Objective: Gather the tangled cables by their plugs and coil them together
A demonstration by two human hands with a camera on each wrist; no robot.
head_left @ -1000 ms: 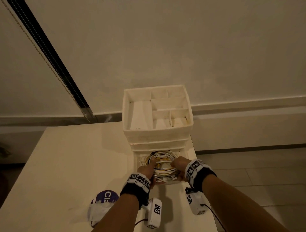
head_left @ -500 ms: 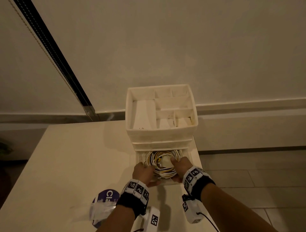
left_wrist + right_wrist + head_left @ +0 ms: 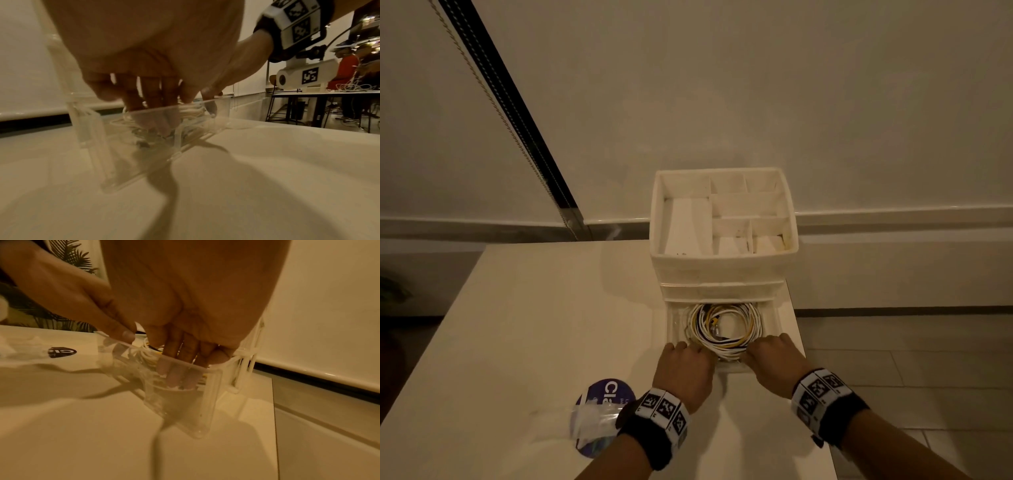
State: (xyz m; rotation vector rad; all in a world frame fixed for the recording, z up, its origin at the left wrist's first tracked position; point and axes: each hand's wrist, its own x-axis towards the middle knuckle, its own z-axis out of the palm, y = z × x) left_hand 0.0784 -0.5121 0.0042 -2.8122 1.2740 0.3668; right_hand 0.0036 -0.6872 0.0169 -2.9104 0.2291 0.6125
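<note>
hands [image 3: 684,368] [image 3: 774,358] reach knuckles-up into drawer [image 3: 774,320], fingers curled gripping cable coil [image 3: 724,325].

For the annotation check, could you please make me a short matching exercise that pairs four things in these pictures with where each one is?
Things:
1. coil of white and yellow cables
2. round purple sticker
3. left hand
4. right hand

Places:
A. flat on the cream table top, near the left wrist
B. fingers in the drawer's near right end
C. inside the open clear plastic drawer
D. fingers in the drawer's near left end

Pairs: 1-C, 2-A, 3-D, 4-B
</note>
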